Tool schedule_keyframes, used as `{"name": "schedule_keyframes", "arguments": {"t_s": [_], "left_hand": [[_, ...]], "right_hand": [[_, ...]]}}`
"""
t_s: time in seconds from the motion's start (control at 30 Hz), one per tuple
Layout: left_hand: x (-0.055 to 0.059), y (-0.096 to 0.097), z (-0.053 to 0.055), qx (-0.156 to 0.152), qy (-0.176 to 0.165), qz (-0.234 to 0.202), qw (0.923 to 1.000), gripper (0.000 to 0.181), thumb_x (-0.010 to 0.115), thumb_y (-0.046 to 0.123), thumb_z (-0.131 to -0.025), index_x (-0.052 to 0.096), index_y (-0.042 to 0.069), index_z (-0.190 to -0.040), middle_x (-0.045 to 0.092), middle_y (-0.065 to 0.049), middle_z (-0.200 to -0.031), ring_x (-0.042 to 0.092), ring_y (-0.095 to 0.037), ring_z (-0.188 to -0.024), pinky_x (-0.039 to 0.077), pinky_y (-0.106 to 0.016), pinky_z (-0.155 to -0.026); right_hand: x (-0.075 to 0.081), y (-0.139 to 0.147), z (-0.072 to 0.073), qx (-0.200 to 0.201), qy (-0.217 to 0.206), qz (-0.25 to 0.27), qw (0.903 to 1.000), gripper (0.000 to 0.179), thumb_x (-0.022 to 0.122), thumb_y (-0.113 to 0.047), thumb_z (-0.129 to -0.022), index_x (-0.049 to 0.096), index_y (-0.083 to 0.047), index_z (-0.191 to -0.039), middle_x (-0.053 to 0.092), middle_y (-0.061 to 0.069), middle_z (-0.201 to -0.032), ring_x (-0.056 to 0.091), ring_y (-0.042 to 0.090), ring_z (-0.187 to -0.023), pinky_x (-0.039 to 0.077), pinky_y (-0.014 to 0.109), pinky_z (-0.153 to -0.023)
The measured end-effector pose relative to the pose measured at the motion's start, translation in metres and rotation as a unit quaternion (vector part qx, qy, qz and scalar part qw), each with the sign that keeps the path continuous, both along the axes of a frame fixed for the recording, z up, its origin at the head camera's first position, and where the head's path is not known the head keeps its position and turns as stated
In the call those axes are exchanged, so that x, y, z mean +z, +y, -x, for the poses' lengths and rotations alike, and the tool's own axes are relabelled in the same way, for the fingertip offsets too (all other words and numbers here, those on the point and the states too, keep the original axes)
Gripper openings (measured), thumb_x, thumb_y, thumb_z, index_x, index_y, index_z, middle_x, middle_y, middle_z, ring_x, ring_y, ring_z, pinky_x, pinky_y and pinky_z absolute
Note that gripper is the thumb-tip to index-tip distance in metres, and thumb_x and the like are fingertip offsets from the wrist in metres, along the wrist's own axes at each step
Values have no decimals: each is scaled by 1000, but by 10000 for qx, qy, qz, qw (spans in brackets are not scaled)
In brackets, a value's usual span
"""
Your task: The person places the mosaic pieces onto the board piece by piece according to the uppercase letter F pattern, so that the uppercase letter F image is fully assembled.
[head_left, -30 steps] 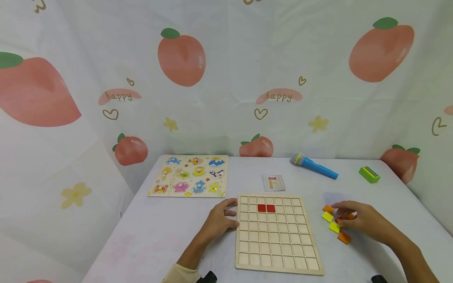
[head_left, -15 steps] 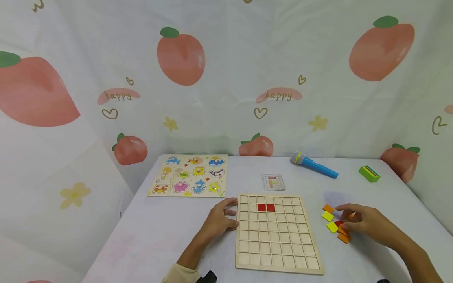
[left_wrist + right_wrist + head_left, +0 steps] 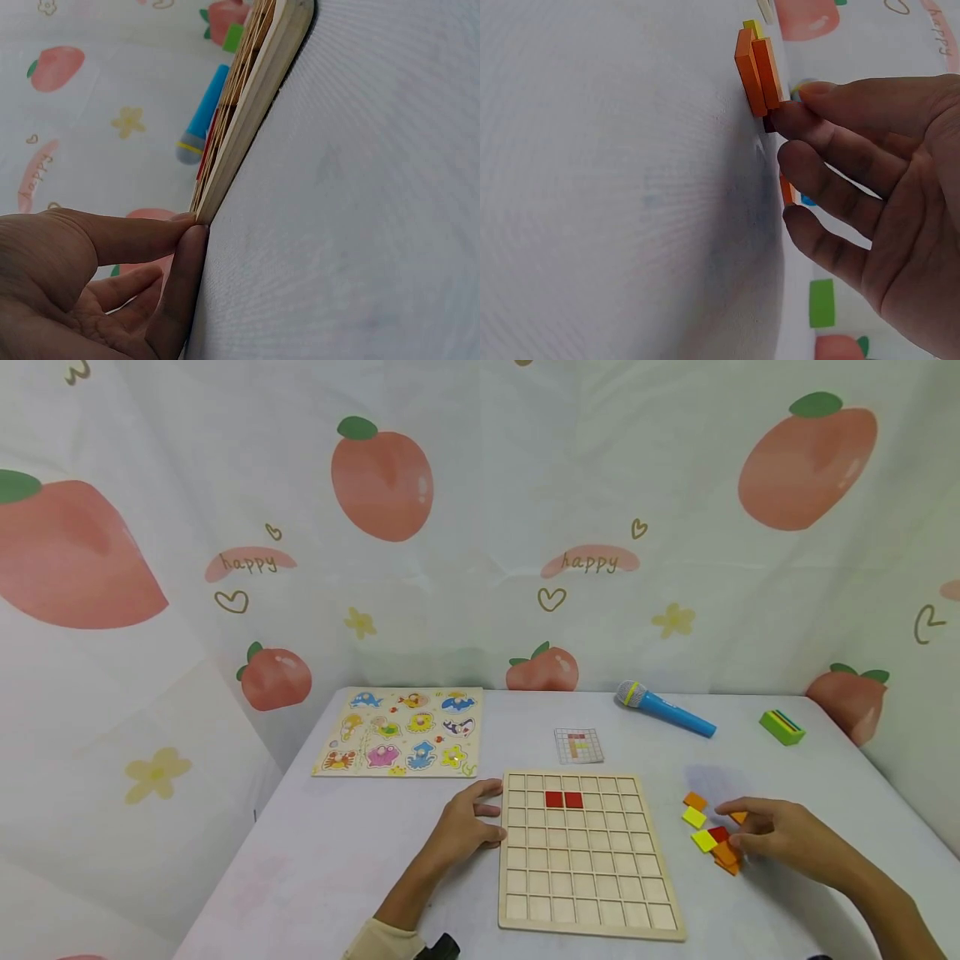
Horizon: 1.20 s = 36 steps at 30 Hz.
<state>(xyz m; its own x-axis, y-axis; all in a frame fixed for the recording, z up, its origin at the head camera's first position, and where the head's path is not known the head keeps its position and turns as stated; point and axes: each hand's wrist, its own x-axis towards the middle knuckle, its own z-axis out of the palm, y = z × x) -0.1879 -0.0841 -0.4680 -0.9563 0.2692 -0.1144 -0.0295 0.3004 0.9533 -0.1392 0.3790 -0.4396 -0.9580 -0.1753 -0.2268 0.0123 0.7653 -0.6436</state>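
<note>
Currently, at lower center, the left hand (image 3: 462, 827) touches the grid board (image 3: 581, 860), fingers spread; at lower right, the right hand (image 3: 783, 837), fingers parted, hangs beside orange tiles (image 3: 726, 852).

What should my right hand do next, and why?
Perhaps pinch the loose red square tile beside a yellow square tile: your right hand is near it, and two red squares already sit side by side in the pale wooden grid board.

Red, orange and yellow tiles (image 3: 703, 841)
</note>
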Motion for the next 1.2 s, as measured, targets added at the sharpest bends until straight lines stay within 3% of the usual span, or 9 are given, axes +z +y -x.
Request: {"name": "schedule_keyframes", "arguments": {"t_s": [0.33, 0.57, 0.7, 1.2], "left_hand": [[0, 0, 0, 18, -23, 4, 10000, 76, 82, -10, -80, 57, 7, -150, 61, -13, -148, 66, -29, -119, 66, -35, -75], [0, 0, 0, 25, -21, 30, 10000, 76, 82, -10, -80, 57, 7, -150, 61, -13, -148, 66, -28, -118, 66, -35, -75], [0, 0, -1, 27, -32, 22, 10000, 76, 82, -10, -80, 57, 7, -150, 61, -13, -148, 66, -28, -117, 66, -35, -74], [-1, 1, 0, 44, -25, -11, 10000, 76, 82, -10, -80, 57, 7, -150, 61, -13, -149, 66, -27, -117, 66, -35, -75]], "right_hand": [[-3, 5, 1, 207, 306, -150, 9992, 39, 75, -12, -89, 73, -3, -127, 64, 3, -92, 53, 5, -75, 50, 23, -64], [-7, 5, 0, 299, 809, -422, 9954, 41, 82, -10, -85, 74, -7, -125, 71, 0, -109, 52, 1, -83, 49, 21, -69], [-8, 3, 1, 351, 944, -432, 9940, 40, 80, -7, -83, 76, -9, -123, 74, 0, -110, 52, 1, -83, 49, 21, -70], [-6, -2, 4, 127, 516, -723, 9960, 33, 81, -16, -87, 77, -4, -118, 66, -2, -98, 52, 6, -82, 50, 21, -69]]}}
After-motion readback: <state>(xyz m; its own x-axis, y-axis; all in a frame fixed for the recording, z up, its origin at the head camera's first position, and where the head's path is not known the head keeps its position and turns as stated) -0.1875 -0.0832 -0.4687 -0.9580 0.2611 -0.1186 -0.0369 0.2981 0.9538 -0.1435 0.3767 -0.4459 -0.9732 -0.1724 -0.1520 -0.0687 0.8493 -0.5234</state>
